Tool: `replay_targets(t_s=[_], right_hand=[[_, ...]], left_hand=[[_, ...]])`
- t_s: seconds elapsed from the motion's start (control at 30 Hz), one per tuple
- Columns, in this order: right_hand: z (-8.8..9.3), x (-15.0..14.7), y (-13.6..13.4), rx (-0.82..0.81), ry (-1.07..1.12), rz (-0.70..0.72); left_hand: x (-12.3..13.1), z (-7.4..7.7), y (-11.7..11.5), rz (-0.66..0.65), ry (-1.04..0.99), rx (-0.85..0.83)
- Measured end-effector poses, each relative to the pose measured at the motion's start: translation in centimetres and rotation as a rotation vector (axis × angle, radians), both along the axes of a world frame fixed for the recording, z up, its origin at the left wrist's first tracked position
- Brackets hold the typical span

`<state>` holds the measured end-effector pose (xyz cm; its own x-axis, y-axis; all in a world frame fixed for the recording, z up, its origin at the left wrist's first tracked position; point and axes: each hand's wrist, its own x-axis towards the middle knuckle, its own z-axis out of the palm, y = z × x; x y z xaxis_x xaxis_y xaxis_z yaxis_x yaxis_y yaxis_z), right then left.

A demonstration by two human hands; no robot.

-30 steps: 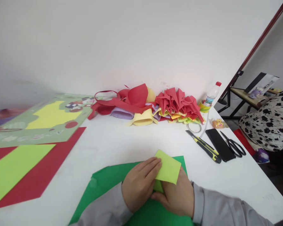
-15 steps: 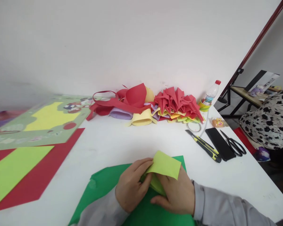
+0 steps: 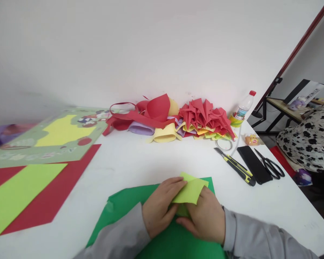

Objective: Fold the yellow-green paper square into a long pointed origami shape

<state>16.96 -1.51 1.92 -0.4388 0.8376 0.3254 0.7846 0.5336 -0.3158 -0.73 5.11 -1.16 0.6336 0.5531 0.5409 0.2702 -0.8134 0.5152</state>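
A yellow-green sheet of paper [image 3: 187, 193], partly folded over, is held between my two hands above the green paper [image 3: 129, 196]. My left hand [image 3: 163, 205] grips its left side, fingertips on the top and thumb low near the underside. From the right, my right hand [image 3: 206, 216] grips the same paper, its fingers partly tucked under the upper flap and the thumb pointing left. The flap hides some fingertips and the inner fold.
Red folded paper pieces [image 3: 198, 111] and rolled sheets [image 3: 164, 133] line the wall. A utility knife [image 3: 236, 167], black case [image 3: 253, 165], scissors [image 3: 271, 165], tape roll [image 3: 224, 144] and bottle [image 3: 241, 109] lie rightward. Coloured sheets [image 3: 75, 180] are at left. A person in patterned clothing [image 3: 310, 140] is far right.
The upper flap of the yellow-green paper has shifted and folded further across, now showing a crease near its top. My left hand has moved slightly right; the view has shifted a little.
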Motion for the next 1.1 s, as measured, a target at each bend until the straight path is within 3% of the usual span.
replay_targets(t_s=[0.13, 0.3, 0.43, 0.63, 0.83, 1.1], right_hand=[[0.2, -0.1, -0.1, -0.065, -0.016, -0.012], [0.8, 0.1, 0.2, -0.145, -0.044, 0.027], [1.2, 0.2, 0.3, -0.192, -0.072, 0.072], [1.3, 0.2, 0.3, -0.201, -0.065, 0.076], [1.3, 0.1, 0.5, -0.194, -0.024, 0.064], [1.0, 0.0, 0.5, -0.125, -0.084, 0.064]], left_hand=[[0.1, 0.6, 0.5, 0.108, -0.004, -0.188], [0.1, 2.8, 0.9, 0.270, 0.038, -0.409], [-0.1, 3.9, 0.8, 0.320, 0.109, -0.512], [-0.1, 4.4, 0.5, 0.353, 0.130, -0.491], [-0.3, 3.1, 0.6, 0.289, -0.014, -0.278], [0.1, 2.8, 0.9, 0.312, 0.051, -0.349]])
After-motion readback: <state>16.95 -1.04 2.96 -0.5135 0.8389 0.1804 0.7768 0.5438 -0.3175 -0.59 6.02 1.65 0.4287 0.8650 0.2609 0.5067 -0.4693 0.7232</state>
